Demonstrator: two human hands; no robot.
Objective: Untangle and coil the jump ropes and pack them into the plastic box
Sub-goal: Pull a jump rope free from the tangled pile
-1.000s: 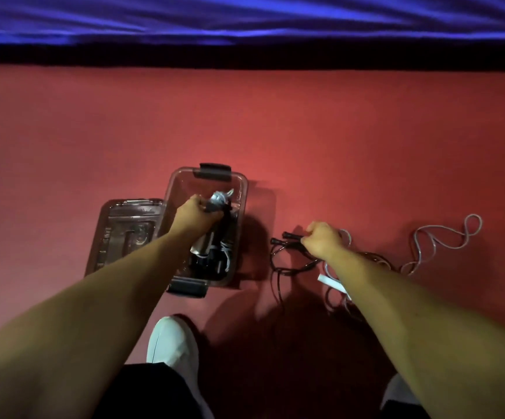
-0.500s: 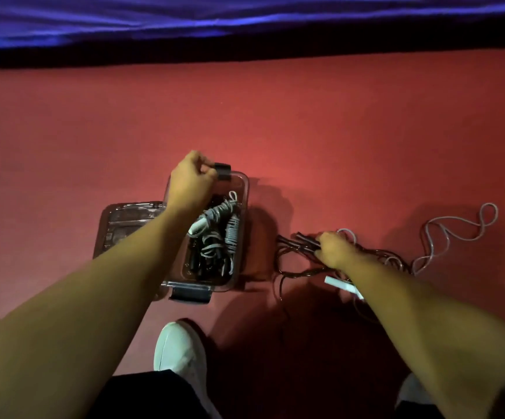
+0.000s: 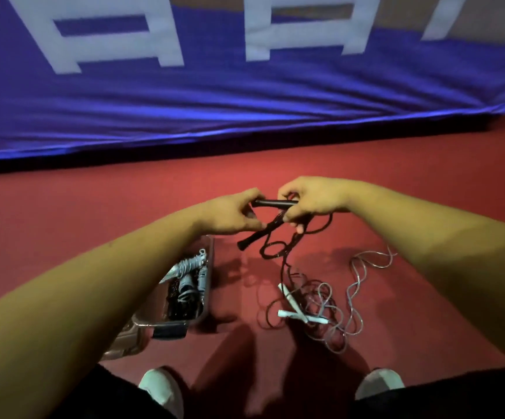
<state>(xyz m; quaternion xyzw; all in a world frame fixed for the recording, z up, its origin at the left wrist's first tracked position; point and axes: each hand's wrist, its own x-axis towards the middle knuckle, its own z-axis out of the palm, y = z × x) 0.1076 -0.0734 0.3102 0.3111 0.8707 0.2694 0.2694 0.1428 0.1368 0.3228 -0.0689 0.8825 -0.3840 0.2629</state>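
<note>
Red flooring [image 3: 94, 213] runs up to a blue banner [image 3: 245, 101] with white lettering. Both hands are raised above the floor. The left hand [image 3: 230, 214] pinches one end of a handle of the black jump rope [image 3: 274, 203]. The right hand [image 3: 313, 199] grips the other end, with its fingers [image 3: 290, 217] curled round loops of cord. The second black handle [image 3: 252, 238] dangles below, and the cord trails into the tangle on the floor, crossing a grey jump rope [image 3: 354, 285] with white handles. The clear plastic box [image 3: 210, 261] stands open just left of the tangle, with coiled ropes [image 3: 186, 285] already inside. Judged status: partway through, with two ropes left to separate, coil and pack.
</note>
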